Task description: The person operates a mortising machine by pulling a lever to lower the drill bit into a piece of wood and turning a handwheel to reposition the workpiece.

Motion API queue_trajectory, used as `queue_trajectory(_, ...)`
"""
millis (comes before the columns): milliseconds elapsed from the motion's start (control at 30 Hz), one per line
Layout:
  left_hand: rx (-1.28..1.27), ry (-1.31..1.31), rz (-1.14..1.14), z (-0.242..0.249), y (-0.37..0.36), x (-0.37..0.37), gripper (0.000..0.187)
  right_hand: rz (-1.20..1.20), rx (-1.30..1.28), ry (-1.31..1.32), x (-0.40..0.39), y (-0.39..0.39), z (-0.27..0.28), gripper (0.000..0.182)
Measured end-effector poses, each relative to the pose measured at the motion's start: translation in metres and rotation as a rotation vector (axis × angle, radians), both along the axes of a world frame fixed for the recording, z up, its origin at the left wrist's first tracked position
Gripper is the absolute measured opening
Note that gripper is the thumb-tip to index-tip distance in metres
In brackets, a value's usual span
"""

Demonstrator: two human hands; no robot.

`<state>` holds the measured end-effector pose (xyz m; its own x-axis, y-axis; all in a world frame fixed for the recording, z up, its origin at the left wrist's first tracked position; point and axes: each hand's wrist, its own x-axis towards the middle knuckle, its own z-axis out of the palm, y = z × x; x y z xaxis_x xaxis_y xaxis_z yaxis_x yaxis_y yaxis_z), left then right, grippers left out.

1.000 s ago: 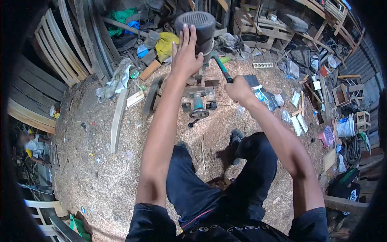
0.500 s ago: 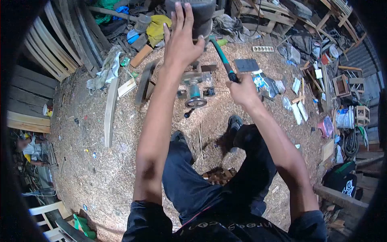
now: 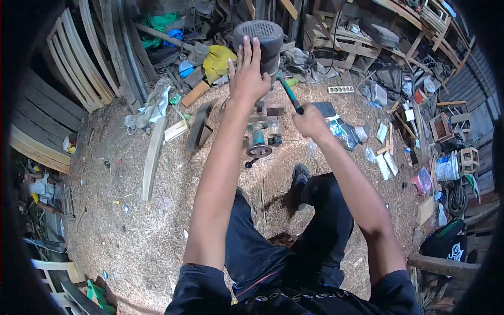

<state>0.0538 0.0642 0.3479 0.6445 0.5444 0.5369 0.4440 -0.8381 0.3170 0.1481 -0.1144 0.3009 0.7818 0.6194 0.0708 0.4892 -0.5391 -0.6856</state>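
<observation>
A machine stands in front of me, topped by a dark motor housing [image 3: 259, 30] with a vented round cap. My left hand [image 3: 248, 81] lies against the near side of this housing, its fingers stretched upward and apart. To the right of the column a green lever [image 3: 287, 89] with a black grip slants down toward me. My right hand [image 3: 312, 122] is closed around the lever's grip end. Below the motor sits the machine's green lower part [image 3: 258, 136], with a round handwheel [image 3: 259, 150] facing me. My left arm passes just left of these parts.
Sawdust and chips cover the floor [image 3: 142, 241]. A long board [image 3: 153, 160] and a dark plank [image 3: 198, 127] lie left of the machine. A power strip [image 3: 340, 90] is at the back right. Scrap wood and a black bag [image 3: 443, 239] line the right side.
The view has tilted up, so the whole motor top now shows. My left hand stays on the housing and my right hand keeps its hold on the lever, slightly higher relative to the machine.
</observation>
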Motion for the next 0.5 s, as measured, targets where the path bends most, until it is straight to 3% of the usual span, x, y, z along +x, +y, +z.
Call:
queue_trajectory(100, 0.011, -0.002, 0.021, 0.004, -0.002, -0.001, 0.100, -0.032, 0.314, -0.218, 0.025, 0.025, 0.010, 0.043)
queue_trajectory(133, 0.024, -0.006, 0.028, 0.007, -0.001, 0.000, 0.100, 0.009, 0.388, -0.262, 0.028, 0.028, 0.044, 0.044)
queue_trajectory(200, 0.052, -0.028, 0.044, 0.011, -0.003, 0.001, 0.094, 0.006, 0.354, -0.180, 0.014, 0.032, 0.109, 0.043)
queue_trajectory(300, 0.102, -0.100, 0.047, 0.020, -0.001, 0.006, 0.082, 0.123, 0.846, 0.098, 0.045, 0.077, 0.124, 0.040)
queue_trajectory(400, 0.112, -0.198, 0.013, 0.027, 0.016, 0.018, 0.076, 0.186, 1.098, -0.189, 0.072, 0.120, 0.135, 0.033)
queue_trajectory(433, 0.105, -0.248, -0.006, 0.034, 0.020, 0.020, 0.069, 0.226, 1.027, -0.313, 0.086, 0.131, 0.133, 0.033)
queue_trajectory(467, 0.099, -0.277, -0.013, 0.040, 0.027, 0.024, 0.066, 0.167, 1.040, -0.674, 0.107, 0.150, 0.129, 0.038)
queue_trajectory(500, 0.103, -0.307, -0.015, 0.044, 0.036, 0.029, 0.066, 0.126, 1.011, -0.706, 0.122, 0.166, 0.120, 0.040)
